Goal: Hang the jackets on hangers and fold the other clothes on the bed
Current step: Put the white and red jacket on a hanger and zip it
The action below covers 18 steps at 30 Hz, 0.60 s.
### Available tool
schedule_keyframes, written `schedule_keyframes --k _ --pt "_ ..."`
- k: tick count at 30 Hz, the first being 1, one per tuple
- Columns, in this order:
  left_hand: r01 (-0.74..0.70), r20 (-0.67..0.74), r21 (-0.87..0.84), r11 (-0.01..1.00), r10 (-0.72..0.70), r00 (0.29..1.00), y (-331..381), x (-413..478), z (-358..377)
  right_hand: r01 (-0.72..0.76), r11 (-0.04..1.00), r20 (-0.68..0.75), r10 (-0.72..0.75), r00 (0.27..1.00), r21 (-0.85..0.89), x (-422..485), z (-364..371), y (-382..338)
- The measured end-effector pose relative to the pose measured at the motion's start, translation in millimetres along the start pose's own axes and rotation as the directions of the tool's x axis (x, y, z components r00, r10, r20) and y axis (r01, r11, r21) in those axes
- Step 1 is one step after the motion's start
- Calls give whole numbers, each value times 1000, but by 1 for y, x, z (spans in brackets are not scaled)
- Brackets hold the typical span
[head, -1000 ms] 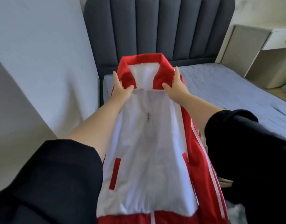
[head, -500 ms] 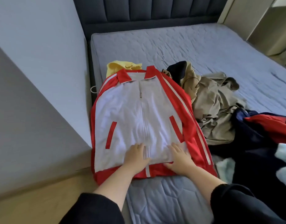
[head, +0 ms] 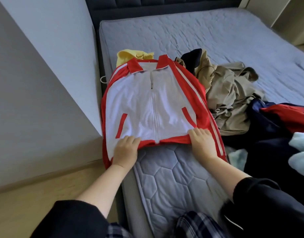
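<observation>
Fingers: on the left hand (head: pixel 125 152) the fingers (head: pixel 130 140) curled over the near hem of the red-and-white jacket (head: pixel 147 107); on the right hand (head: pixel 201 143) the fingers (head: pixel 200 132) did the same, both gripping the red band.
Grip spacing: one hand sat on each side of the zip, probably so the hem could be pulled flat and square.
Jacket place: it lay front up on the near-left part of the bed (head: pixel 207 35), collar far, hem near, with its left edge hanging over the side of the mattress.
Likely reason: spreading it flat looked like a way to straighten it before it went onto a hanger.
Other clothes: a yellow garment (head: pixel 130 54) lay just beyond the collar. A beige garment (head: pixel 230 93) was heaped just right of the jacket, and a navy-and-red garment (head: pixel 276 121) lay further right, all still unfolded.
Hidden thumbs: both were under the hem, so I could not see how deep the grip went.
Sleeves: only the striped red edges showed, and where the cuffs ended was not visible.
White loop (head: pixel 103 79): it poked out by the jacket's far-left shoulder. Whether it was a hanger hook or a cord, I could not tell.
Cut off: pale blue cloth (head: pixel 300 152) ran out of view at the right edge and could not be identified.
</observation>
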<state>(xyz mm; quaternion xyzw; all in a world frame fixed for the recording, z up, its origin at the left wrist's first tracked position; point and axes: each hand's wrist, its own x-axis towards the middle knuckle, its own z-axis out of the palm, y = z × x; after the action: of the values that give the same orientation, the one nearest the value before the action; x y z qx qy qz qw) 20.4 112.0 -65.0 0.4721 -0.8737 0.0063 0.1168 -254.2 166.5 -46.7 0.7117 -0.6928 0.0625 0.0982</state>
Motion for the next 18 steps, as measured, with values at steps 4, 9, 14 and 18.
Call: schedule_keyframes --k 4,9,14,18 --pt "83 333 153 985 -130 934 -7 -12 -8 101 989 402 -50 914 -105 -8 -10 8" --pt "72 330 23 997 -76 941 -4 -43 -10 140 987 456 -89 885 -79 -26 -12 9" --pt "104 817 -118 988 38 575 17 -61 0 157 986 952 -1 307 -50 -42 -4 -9" --pt "356 843 -235 905 7 538 16 -57 3 -57 998 984 -16 177 26 -39 -4 -8"
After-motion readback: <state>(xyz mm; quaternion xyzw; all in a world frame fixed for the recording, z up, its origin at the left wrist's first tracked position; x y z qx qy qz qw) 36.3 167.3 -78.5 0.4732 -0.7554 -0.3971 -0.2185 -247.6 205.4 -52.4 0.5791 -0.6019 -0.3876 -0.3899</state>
